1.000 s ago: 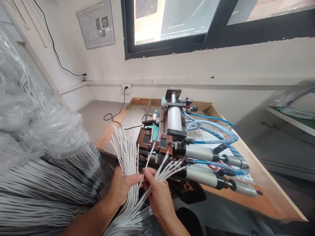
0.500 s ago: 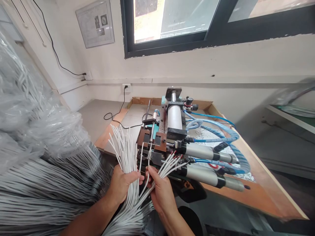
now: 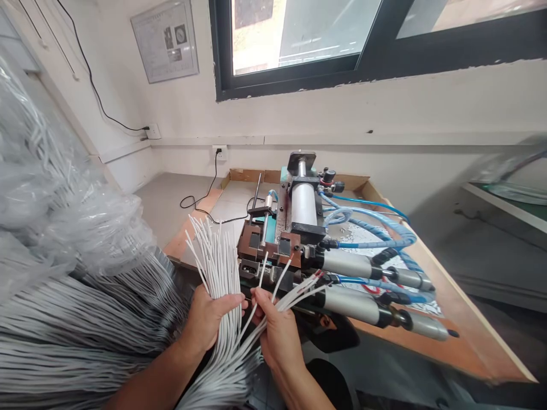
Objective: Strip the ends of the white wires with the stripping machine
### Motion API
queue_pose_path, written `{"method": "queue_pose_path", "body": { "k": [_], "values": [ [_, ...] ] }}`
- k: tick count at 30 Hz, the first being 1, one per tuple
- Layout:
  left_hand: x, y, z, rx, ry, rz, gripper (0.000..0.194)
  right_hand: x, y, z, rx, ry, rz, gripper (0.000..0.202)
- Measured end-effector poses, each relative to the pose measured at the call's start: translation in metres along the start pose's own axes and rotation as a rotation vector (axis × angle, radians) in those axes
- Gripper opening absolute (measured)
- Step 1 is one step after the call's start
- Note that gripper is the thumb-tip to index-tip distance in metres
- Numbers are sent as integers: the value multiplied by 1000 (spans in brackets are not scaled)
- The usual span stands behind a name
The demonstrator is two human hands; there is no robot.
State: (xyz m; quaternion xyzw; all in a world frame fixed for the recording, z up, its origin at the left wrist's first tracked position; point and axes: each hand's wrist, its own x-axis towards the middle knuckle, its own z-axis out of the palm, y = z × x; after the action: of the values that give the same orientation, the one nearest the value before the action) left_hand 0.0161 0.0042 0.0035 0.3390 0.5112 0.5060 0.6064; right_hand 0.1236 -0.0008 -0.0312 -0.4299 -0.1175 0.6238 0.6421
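My left hand is closed round a thick bundle of white cables, their cut ends fanning upward. Close beside it, my right hand grips a smaller bunch of white cables. Reddish conductor tips show at the far ends of several of these. One single cable rises between the thumb and fingers of my right hand toward the machine. Just beyond both hands stands a pneumatic wire-stripping machine with brown jaw blocks and silver cylinders. Both bundles merge below my hands.
Long grey-white cables partly wrapped in clear plastic fill the left side. Blue air hoses loop on the right over white scraps. A raised wooden edge borders the bench. A black power cord runs to the wall.
The jaw blocks have moved apart and the cylinder rods on the right now reach further out. A cable in my right hand has swung away rightward, showing a reddish tip.
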Motion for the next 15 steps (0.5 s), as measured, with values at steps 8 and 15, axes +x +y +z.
{"method": "queue_pose_path", "body": {
  "k": [8,15],
  "values": [
    [2,8,5,-6,17,6,19,10,-7,6,189,-17,155,26],
    [1,1,4,-32,-72,40,25,8,-5,9,166,-125,251,27]
  ]
}}
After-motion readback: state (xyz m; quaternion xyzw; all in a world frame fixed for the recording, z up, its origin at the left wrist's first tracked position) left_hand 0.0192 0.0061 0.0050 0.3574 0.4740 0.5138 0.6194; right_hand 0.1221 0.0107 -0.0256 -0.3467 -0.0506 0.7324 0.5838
